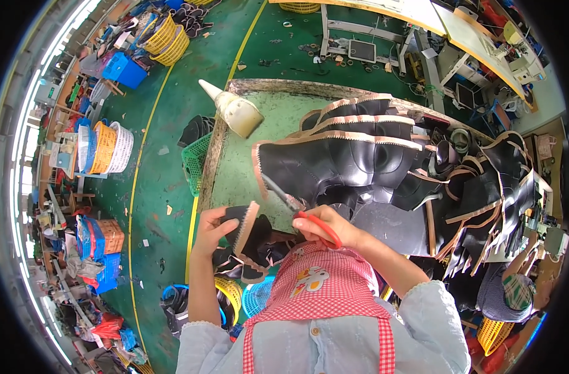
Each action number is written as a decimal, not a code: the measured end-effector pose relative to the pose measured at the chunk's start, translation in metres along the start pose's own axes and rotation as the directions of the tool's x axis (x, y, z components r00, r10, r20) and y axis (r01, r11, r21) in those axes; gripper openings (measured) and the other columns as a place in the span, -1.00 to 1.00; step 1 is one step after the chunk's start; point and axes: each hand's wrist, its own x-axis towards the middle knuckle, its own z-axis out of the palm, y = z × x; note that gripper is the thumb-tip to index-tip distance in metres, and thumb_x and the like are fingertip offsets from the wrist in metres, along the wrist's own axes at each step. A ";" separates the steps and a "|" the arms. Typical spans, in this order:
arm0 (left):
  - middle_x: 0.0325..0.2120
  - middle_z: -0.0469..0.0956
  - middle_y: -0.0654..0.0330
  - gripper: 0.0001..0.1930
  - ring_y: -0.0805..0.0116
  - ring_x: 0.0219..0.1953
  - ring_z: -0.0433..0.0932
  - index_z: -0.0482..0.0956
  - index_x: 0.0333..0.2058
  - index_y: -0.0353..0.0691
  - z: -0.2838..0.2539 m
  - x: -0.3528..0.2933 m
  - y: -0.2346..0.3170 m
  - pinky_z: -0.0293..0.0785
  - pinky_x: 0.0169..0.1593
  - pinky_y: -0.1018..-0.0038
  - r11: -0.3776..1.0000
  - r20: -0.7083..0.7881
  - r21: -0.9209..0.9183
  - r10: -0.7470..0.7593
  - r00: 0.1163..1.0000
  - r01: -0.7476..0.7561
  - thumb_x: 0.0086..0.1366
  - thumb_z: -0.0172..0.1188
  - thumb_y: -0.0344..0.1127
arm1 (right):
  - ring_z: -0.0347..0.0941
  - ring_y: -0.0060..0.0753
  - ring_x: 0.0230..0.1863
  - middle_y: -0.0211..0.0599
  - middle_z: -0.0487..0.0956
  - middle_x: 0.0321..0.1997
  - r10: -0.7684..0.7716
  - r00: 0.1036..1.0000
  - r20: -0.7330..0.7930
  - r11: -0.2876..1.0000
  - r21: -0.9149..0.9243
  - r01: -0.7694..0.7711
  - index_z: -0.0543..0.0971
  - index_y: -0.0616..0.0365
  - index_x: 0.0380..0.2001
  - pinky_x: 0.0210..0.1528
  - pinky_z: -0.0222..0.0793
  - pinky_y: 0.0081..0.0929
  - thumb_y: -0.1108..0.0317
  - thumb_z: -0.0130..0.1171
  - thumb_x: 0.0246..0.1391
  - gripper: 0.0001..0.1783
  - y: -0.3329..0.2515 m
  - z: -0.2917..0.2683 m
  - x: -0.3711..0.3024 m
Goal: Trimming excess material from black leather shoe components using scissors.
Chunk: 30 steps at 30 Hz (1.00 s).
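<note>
My left hand [211, 232] pinches a black leather shoe upper [252, 232] with a tan, saw-toothed edge strip. The upper hangs over the near edge of the workbench, its lower part in front of my apron. In my right hand [334, 223] is a pair of scissors [287, 197] with red handles. Their blades point up and to the left, apart from the upper in my left hand. Just beyond the blades, several black boot uppers [334, 159] with tan toothed edges lie stacked on the green bench top [237, 168].
A cream cone-tipped bottle [237, 113] lies at the bench's far left corner. More black uppers [477, 199] are heaped on the right. A green basket [196, 159] stands left of the bench. Yellow baskets [166, 40] and a blue crate [125, 70] stand farther left.
</note>
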 end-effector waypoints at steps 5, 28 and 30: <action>-0.75 0.34 0.36 -0.78 0.50 -0.69 0.25 0.33 -0.54 -0.08 0.015 0.008 0.012 0.16 -0.47 0.52 0.652 0.165 -0.680 0.582 0.796 -0.336 0.31 -0.08 -0.23 | 0.39 -0.64 -0.38 -0.45 0.46 -0.43 -0.443 0.896 0.042 0.891 -0.085 0.445 0.46 0.26 -0.19 -0.29 0.40 -0.60 0.26 0.36 -0.08 -0.56 0.013 0.019 0.015; -0.36 0.57 -0.01 -0.63 0.38 -0.26 0.52 0.52 -0.20 -0.40 0.103 0.026 -0.092 0.41 -0.15 0.48 0.892 0.474 0.447 -0.174 0.863 -0.066 0.22 0.18 -0.15 | 0.26 -0.63 -0.51 -0.57 0.37 -0.55 -0.449 0.200 -0.871 0.834 -0.328 0.444 0.44 0.15 -0.46 -0.42 0.19 -0.61 0.30 0.33 -0.08 -0.73 -0.061 -0.192 -0.043; -0.42 0.57 0.10 -0.69 0.50 -0.33 0.47 0.52 -0.23 -0.38 0.088 0.023 -0.074 0.41 -0.21 0.52 0.916 0.356 0.402 -0.155 0.922 -0.001 0.22 0.18 -0.20 | 0.23 -0.61 -0.51 -0.49 0.40 -0.54 -0.536 0.018 -0.844 0.839 -0.529 0.126 0.44 0.22 -0.42 -0.41 0.20 -0.60 0.15 0.31 -0.05 -0.63 -0.053 -0.205 -0.053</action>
